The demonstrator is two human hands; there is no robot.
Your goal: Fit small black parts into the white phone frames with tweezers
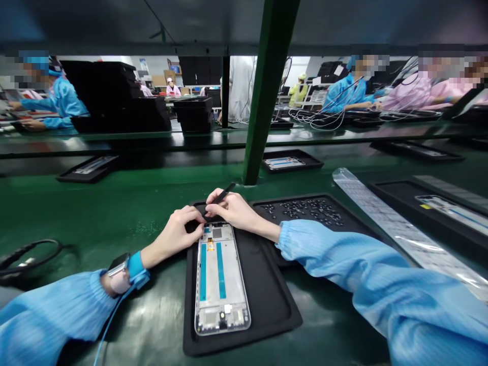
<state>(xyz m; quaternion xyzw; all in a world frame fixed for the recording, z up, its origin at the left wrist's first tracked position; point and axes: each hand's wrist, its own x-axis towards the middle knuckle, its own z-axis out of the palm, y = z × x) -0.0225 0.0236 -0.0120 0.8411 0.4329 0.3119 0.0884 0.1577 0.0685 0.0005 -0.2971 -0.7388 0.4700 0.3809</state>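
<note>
A phone's mid-frame (223, 274), silvery with two blue strips and an orange flex piece, lies in a black tray (272, 300). My left hand (177, 231) is at its upper left corner, thumb and forefinger pinched together; what lies between them, if anything, is too small to see. Slim black tweezers (227, 189) are gripped in my right hand (232, 211), slanting down toward the phone's top edge. Their tips are hidden by the fingers. Behind my right wrist, a second black tray (316, 201) holds many small dark parts.
A clear plastic strip of parts (366, 208) runs along the right, beside another tray with a phone frame (457, 213). A green post (263, 101) rises ahead. More trayed phone frames (284, 162) sit farther back. A black cable (34, 254) lies left. Co-workers (64, 101) sit beyond.
</note>
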